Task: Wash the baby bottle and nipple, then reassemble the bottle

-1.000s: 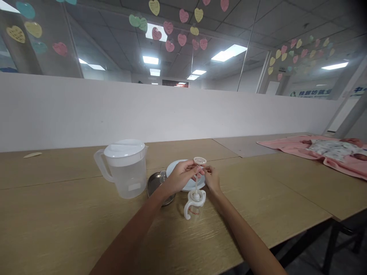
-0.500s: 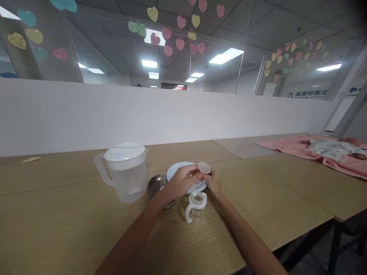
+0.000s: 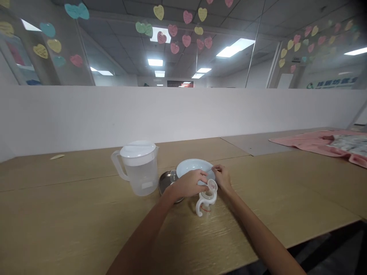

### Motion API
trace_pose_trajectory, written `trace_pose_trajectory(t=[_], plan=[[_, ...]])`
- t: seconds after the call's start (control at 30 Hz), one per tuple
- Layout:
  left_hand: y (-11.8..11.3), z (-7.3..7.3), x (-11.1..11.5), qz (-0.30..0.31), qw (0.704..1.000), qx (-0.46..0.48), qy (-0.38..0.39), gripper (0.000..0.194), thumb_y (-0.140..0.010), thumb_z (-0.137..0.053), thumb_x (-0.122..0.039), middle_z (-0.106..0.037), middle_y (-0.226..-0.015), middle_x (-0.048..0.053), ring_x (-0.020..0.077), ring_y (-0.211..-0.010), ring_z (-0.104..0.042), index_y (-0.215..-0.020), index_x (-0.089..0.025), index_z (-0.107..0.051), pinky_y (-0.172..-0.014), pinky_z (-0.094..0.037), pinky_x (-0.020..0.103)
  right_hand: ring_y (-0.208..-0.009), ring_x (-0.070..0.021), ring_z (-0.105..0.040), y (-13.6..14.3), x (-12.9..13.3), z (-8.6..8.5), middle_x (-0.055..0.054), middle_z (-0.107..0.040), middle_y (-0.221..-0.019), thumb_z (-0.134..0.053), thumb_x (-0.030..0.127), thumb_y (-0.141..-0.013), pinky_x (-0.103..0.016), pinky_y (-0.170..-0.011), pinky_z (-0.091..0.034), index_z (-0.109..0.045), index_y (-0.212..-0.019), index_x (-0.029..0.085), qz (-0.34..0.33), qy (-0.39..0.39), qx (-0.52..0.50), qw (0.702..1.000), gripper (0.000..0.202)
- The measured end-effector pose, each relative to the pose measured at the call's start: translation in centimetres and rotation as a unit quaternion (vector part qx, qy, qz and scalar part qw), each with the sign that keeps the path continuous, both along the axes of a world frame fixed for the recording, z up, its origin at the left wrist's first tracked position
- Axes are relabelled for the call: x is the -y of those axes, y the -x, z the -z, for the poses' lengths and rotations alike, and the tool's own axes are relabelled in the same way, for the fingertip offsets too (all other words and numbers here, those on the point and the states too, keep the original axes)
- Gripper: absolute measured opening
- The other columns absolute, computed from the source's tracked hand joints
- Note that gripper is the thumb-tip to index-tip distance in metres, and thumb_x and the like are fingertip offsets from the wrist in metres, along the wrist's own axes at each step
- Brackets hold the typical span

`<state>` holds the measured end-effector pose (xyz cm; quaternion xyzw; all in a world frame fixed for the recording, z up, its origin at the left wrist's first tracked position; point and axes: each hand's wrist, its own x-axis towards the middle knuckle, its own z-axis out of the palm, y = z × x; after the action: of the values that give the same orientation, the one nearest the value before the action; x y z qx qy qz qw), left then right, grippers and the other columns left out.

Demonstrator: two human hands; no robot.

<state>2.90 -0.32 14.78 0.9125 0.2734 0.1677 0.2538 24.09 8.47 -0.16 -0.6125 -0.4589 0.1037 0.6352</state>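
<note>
My left hand (image 3: 191,183) has its fingers closed at the edge of a small round translucent cap (image 3: 212,185), which is tilted just above the mouth of a baby bottle. The clear baby bottle (image 3: 205,208) stands upright on the table and has white curved handles and red print. To the right, my right hand (image 3: 223,178) pinches a thin pale stick-like thing (image 3: 209,169) over the edge of a light blue bowl (image 3: 183,166). Its exact kind is too small to make out. The left forearm and hand partly cover a metal tray (image 3: 163,184).
A lidded clear plastic pitcher (image 3: 142,173) stands left of the tray. A small clear cup-like piece (image 3: 173,176) is on the tray. A pink cloth (image 3: 301,142) with a patterned fabric lies at the far right. A pale flat oval piece (image 3: 57,156) is at the back left.
My left hand has brought the round cap down toward the bottle's mouth. The right hand has parted from it and now pinches something thin over the bowl. The view has turned left.
</note>
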Motion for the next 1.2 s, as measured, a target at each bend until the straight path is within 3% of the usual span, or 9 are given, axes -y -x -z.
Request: trace_pose_trajectory(t=[0.17,0.27,0.43,0.53,0.63,0.73,0.9,1.0,1.2], plan=[[0.5,-0.6,0.2,-0.067,0.99,-0.096,-0.077,0.027,-0.082,-0.054,-0.03,-0.058,-0.127,0.007,0.0238,-0.113,-0.054,-0.103,-0.023,-0.07,-0.092,-0.041,0.032,-0.077,-0.0197,-0.056,0.1,0.4,-0.3,-0.008,-0.059,-0.093,-0.051,0.048,-0.07,-0.032,-0.068,-0.045,-0.053,-0.101,0.017,0.003,-0.003,-0.054,0.999,0.044],[1.4,-0.4,-1.1,-0.183,0.961,-0.178,-0.109,0.026,-0.083,-0.052,-0.024,-0.064,-0.115,0.01,0.0245,-0.106,-0.059,-0.103,-0.021,-0.069,-0.089,-0.043,0.033,-0.082,-0.0193,-0.055,0.3,0.7,-0.6,-0.008,-0.056,-0.101,-0.054,0.047,-0.069,-0.032,-0.073,-0.044,-0.048,-0.11,0.018,0.024,-0.014,-0.083,0.996,0.05],[3.1,1.9,-4.1,-0.291,0.92,-0.247,-0.087,0.016,-0.071,-0.063,-0.01,-0.069,-0.092,0.021,0.0318,-0.091,-0.065,-0.085,-0.011,-0.07,-0.076,-0.047,0.039,-0.087,-0.0207,-0.054,0.8,1.3,-1.4,-0.009,-0.055,-0.101,-0.054,0.05,-0.07,-0.032,-0.076,-0.043,-0.047,-0.11,0.018,0.017,-0.023,-0.088,0.996,0.052],[3.4,3.4,-4.9,-0.3,0.915,-0.261,-0.066,0.006,-0.067,-0.068,-0.011,-0.07,-0.087,0.021,0.0317,-0.083,-0.066,-0.073,-0.011,-0.069,-0.07,-0.048,0.036,-0.09,-0.0211,-0.055,1.1,1.9,-2.2,-0.009,-0.057,-0.1,-0.044,0.056,-0.077,-0.033,-0.08,-0.042,-0.051,-0.105,0.017,0.019,-0.07,-0.095,0.993,0.048],[3.6,3.5,-4.8,-0.301,0.917,-0.252,-0.066,0.006,-0.065,-0.068,-0.007,-0.07,-0.083,0.017,0.0286,-0.08,-0.066,-0.065,-0.012,-0.066,-0.069,-0.047,0.033,-0.08,-0.0193,-0.057,1.2,2.5,-3.3,-0.006,-0.06,-0.083,-0.029,0.06,-0.084,-0.034,-0.079,-0.042,-0.055,-0.095,0.017,-0.027,-0.129,-0.094,0.987,0.052],[4.4,1.6,-4.1,-0.307,0.92,-0.232,-0.08,0.007,-0.069,-0.065,-0.009,-0.069,-0.078,0.014,0.0256,-0.075,-0.065,-0.064,-0.014,-0.064,-0.066,-0.045,0.03,-0.071,-0.0184,-0.057,1.2,3.2,-4.2,-0.003,-0.059,-0.069,-0.026,0.059,-0.086,-0.034,-0.076,-0.042,-0.058,-0.089,0.017,-0.068,-0.151,-0.064,0.984,0.053],[4.6,-2.8,-1.7,-0.32,0.923,-0.147,-0.158,0.026,-0.092,-0.038,-0.026,-0.068,-0.087,0.014,0.0221,-0.076,-0.063,-0.09,-0.014,-0.061,-0.067,-0.042,0.029,-0.07,-0.0195,-0.059,1.9,4.7,-4.7,-0.003,-0.06,-0.065,-0.029,0.054,-0.087,-0.035,-0.075,-0.045,-0.058,-0.083,0.019,-0.107,-0.173,0.017,0.979,0.045],[2.9,-3.6,-0.3,-0.279,0.939,-0.086,-0.181,0.027,-0.094,-0.035,-0.029,-0.068,-0.09,0.011,0.0206,-0.079,-0.063,-0.097,-0.016,-0.058,-0.068,-0.042,0.027,-0.076,-0.0224,-0.062,2.3,5.8,-4.7,-0.006,-0.064,-0.075,-0.036,0.053,-0.083,-0.039,-0.077,-0.047,-0.058,-0.089,0.019,-0.08,-0.229,0.109,0.964,0.041],[-1.3,-1.9,2.0,-0.19,0.94,-0.156,-0.238,0.024,-0.094,-0.038,-0.028,-0.067,-0.085,0.01,0.0227,-0.077,-0.065,-0.104,-0.016,-0.056,-0.063,-0.042,0.027,-0.102,-0.0306,-0.061,2.8,6.3,-5.5,-0.016,-0.064,-0.108,-0.056,0.045,-0.073,-0.048,-0.085,-0.049,-0.052,-0.116,0.017,-0.045,-0.348,0.316,0.881,0.051]])
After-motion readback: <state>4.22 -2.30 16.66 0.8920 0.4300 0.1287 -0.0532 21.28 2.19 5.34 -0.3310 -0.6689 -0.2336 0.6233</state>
